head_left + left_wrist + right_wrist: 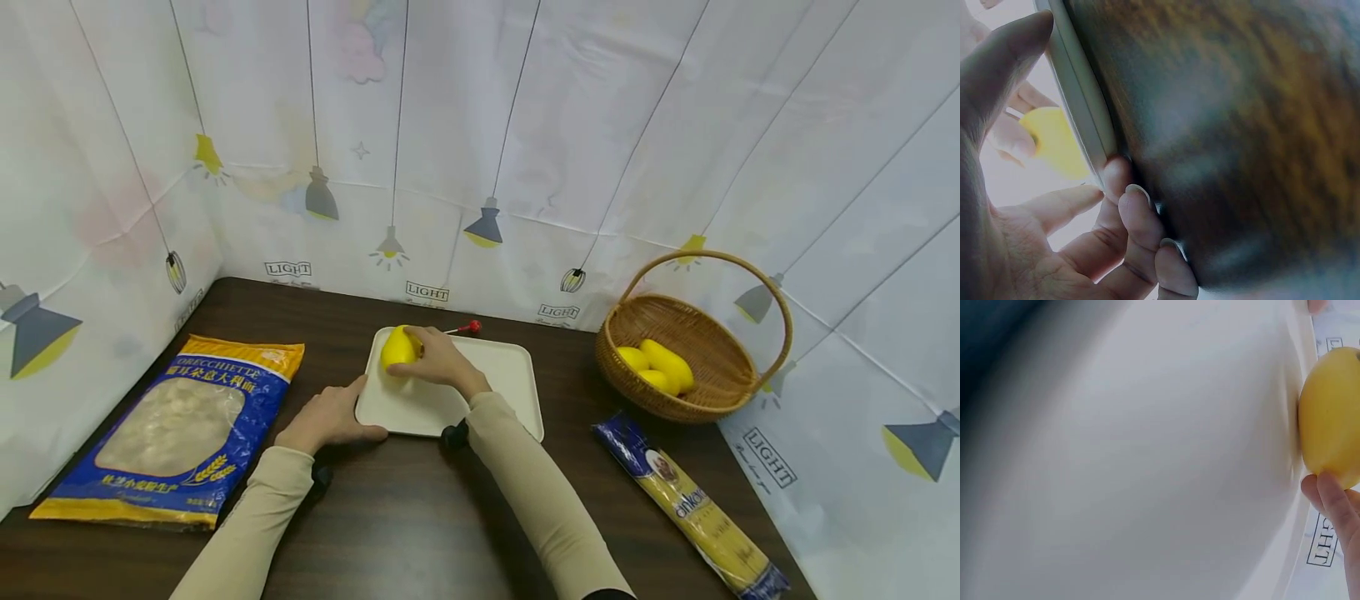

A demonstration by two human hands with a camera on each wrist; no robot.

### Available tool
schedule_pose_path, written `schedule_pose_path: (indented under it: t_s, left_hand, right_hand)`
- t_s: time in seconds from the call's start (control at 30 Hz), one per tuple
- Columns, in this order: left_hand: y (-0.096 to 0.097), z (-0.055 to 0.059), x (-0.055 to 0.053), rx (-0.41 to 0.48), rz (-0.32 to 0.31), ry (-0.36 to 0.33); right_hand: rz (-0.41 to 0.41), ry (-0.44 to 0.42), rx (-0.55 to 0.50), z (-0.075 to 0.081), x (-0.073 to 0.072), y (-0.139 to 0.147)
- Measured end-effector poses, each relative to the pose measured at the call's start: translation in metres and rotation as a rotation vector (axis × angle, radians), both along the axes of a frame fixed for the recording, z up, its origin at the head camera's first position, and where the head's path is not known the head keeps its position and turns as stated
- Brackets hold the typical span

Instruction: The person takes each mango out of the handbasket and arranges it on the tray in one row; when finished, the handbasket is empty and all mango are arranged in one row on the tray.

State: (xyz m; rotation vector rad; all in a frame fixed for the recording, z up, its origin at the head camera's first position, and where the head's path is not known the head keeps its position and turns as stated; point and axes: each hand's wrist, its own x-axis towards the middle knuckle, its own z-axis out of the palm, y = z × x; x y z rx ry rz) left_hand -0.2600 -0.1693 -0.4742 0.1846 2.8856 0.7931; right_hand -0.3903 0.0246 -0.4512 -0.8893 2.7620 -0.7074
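A yellow mango (pixel 399 348) stands at the left end of a cream tray (pixel 498 375). My right hand (pixel 442 362) grips it from the right, thumb on the near side. The right wrist view shows fingertips against the mango (pixel 1334 412) close to the tray's rim (pixel 1294 425). At the tray's near left corner, my left hand (pixel 330 415) holds the rim, thumb along the front edge and fingers at the left side. In the left wrist view those bent fingers (pixel 1141 222) touch the tray's edge (pixel 1082 87).
A wicker basket (pixel 678 408) with several yellow fruits (pixel 666 365) stands at the back right. Before it lies a long spaghetti pack (pixel 690 504). A blue orecchiette bag (pixel 172 425) lies left. Behind the tray shows a thin stick with a red end (pixel 472 327). Printed curtains (pixel 450 125) border the table.
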Motion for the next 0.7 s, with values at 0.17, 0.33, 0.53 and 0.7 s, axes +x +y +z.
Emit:
schedule_pose_path:
  t_s: [0.17, 0.33, 0.53, 0.7]
  left_hand:
    - [0.000, -0.002, -0.002, 0.001, 0.012, -0.007]
    - [-0.001, -0.003, -0.003, 0.005, 0.012, -0.003]
    - [0.000, -0.004, -0.003, -0.002, 0.016, -0.009]
    - [-0.001, -0.004, -0.003, -0.006, 0.020, -0.014]
  right_hand:
    - [0.009, -0.020, 0.013, 0.000, -0.005, -0.003]
    - [0.022, -0.043, 0.040, 0.001, -0.007, -0.007]
    - [0.028, -0.064, 0.060, 0.000, -0.010, -0.010]
    - [0.036, -0.062, 0.065, 0.002, -0.010, -0.012]
